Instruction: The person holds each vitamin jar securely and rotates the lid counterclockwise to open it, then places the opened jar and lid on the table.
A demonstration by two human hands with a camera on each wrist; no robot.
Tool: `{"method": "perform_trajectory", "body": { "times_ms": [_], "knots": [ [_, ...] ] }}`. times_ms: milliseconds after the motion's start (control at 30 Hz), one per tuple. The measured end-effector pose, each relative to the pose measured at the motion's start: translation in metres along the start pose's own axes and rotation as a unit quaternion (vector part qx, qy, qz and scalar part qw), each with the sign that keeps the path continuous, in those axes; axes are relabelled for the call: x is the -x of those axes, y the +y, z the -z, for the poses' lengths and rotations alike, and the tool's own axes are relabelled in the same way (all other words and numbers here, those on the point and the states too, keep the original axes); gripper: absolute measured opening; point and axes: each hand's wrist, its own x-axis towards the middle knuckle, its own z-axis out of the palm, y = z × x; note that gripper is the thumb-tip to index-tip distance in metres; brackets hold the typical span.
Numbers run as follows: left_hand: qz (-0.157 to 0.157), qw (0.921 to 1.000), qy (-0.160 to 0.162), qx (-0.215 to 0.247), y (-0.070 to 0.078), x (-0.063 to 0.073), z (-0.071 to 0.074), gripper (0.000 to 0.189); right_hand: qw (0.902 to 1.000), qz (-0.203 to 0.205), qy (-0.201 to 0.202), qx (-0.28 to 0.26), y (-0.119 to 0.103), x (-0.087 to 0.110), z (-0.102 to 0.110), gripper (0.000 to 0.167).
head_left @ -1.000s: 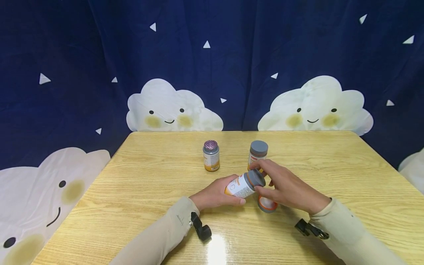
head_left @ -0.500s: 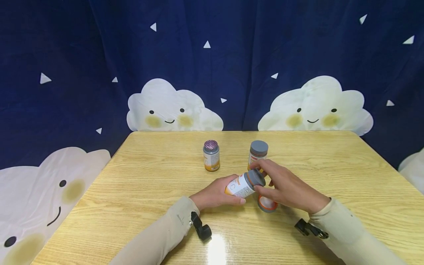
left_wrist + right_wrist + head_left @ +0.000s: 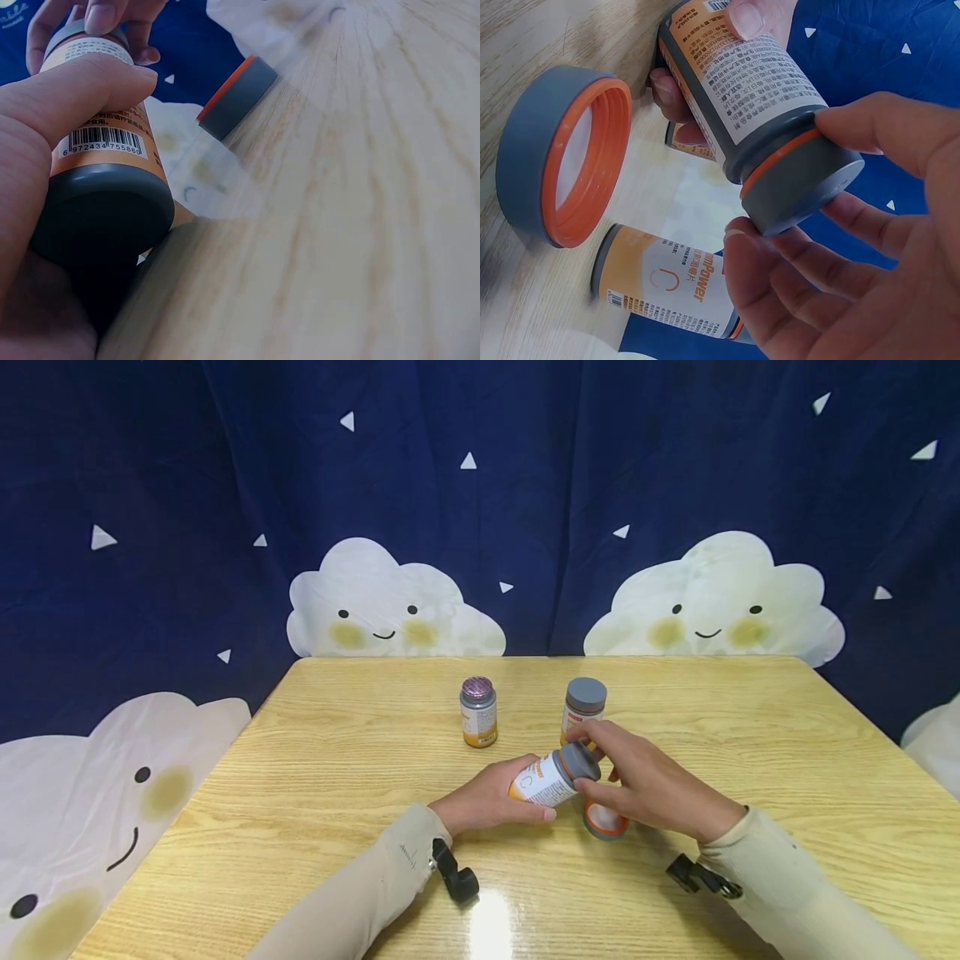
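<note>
My left hand (image 3: 498, 797) grips a grey pill bottle (image 3: 543, 783) with a white and orange label, tilted so its capped end points right. With thumb and fingers, my right hand (image 3: 645, 777) holds the bottle's grey cap (image 3: 580, 762). In the right wrist view the cap (image 3: 802, 184) is on the neck, with an orange ring showing at its edge. A loose cap (image 3: 604, 820) lies below my right hand, its orange inside and white liner facing up. The left wrist view shows the held bottle's dark base (image 3: 105, 206) and barcode, with my left thumb across the label.
A bottle (image 3: 478, 714) with a shiny purple foil seal and no cap stands behind my left hand. Another bottle (image 3: 586, 702), capped in grey, stands behind my right hand, partly hidden by it. The wooden table (image 3: 337, 777) ends at a dark blue curtain (image 3: 540, 485) with clouds.
</note>
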Motion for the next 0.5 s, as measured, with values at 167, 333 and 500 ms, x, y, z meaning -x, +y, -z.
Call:
{"method": "perform_trajectory", "body": {
  "times_ms": [167, 333, 500],
  "knots": [
    [0.0, 1.0, -0.001, 0.001, -0.0005, -0.0001, 0.0001, 0.045, 1.0, 0.0, -0.001, 0.0, 0.0002, 0.0, 0.0002, 0.046],
    [0.0, 1.0, -0.001, 0.002, -0.0008, -0.0003, 0.0001, 0.045, 1.0, -0.002, -0.001, 0.002, 0.0003, 0.0, 0.0006, 0.046],
    [-0.001, 1.0, 0.002, -0.002, -0.0004, -0.0004, 0.0002, 0.044, 1.0, -0.001, -0.001, 0.001, 0.0002, -0.0005, 0.001, 0.045]
  ]
}}
